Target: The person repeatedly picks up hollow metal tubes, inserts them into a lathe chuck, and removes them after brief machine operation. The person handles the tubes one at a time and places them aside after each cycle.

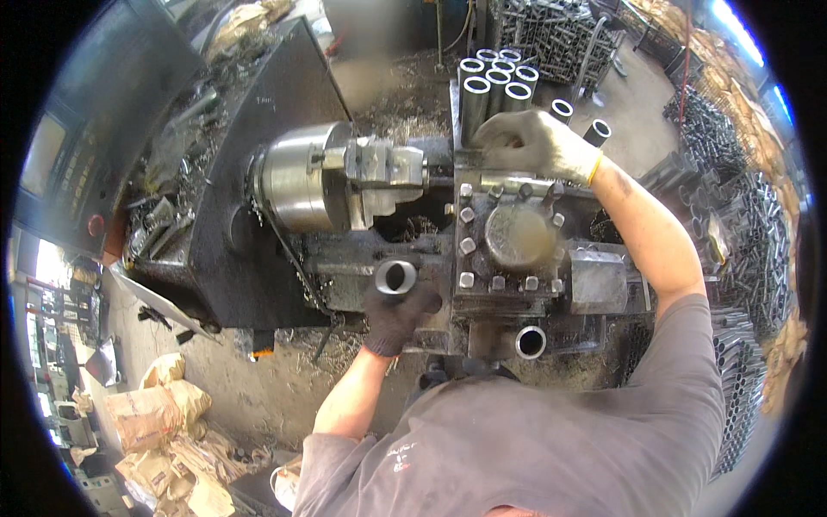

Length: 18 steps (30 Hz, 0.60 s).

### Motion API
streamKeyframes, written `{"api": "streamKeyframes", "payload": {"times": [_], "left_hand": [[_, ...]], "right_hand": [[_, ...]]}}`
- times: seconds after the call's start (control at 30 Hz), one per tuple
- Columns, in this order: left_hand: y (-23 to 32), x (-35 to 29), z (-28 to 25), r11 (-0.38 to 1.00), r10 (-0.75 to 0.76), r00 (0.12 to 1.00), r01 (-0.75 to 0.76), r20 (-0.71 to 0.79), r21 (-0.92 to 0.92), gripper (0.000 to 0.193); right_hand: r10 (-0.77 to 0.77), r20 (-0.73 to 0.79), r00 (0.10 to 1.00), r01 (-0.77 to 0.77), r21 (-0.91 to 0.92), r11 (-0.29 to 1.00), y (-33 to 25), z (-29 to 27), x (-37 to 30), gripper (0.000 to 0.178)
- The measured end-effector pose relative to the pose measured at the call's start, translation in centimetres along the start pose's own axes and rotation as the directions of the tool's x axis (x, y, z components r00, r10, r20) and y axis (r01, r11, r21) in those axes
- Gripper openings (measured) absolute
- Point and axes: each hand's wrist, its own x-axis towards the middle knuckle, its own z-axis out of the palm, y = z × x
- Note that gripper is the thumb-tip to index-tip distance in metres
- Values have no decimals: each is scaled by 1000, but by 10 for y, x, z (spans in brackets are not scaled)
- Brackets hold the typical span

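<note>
My left hand [401, 312], in a dark glove, is closed around a short metal tube [395, 277]. The tube's open end faces up, in front of the lathe's bed. My right hand [538, 145], in a pale glove, reaches over the tool post [520, 237] to its far side. Its fingers curl down beside a cluster of upright metal tubes [476, 84], and whatever they grip is hidden. To the left, the steel lathe chuck [301, 178] shows its stepped jaws [388, 165], apart from both hands.
Two single tubes [597, 132] stand right of the cluster, another tube [530, 342] near my body. Bolt heads ring the tool post. Metal chips [413, 228] litter the machine. Stacked tubes [736, 379] lie at right, brown paper sacks [159, 414] at lower left.
</note>
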Motion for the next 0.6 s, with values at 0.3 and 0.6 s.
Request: {"api": "streamKeyframes", "payload": {"times": [0.3, 0.6], "left_hand": [[78, 87, 1, 945, -112, 970, 36, -217, -326, 55], [-103, -98, -117, 717, -676, 539, 319, -503, -620, 24]], "right_hand": [[78, 91, 993, -62, -163, 985, -88, 11, 16, 52], [236, 226, 945, -86, -527, 846, 82, 50, 33, 42]]}}
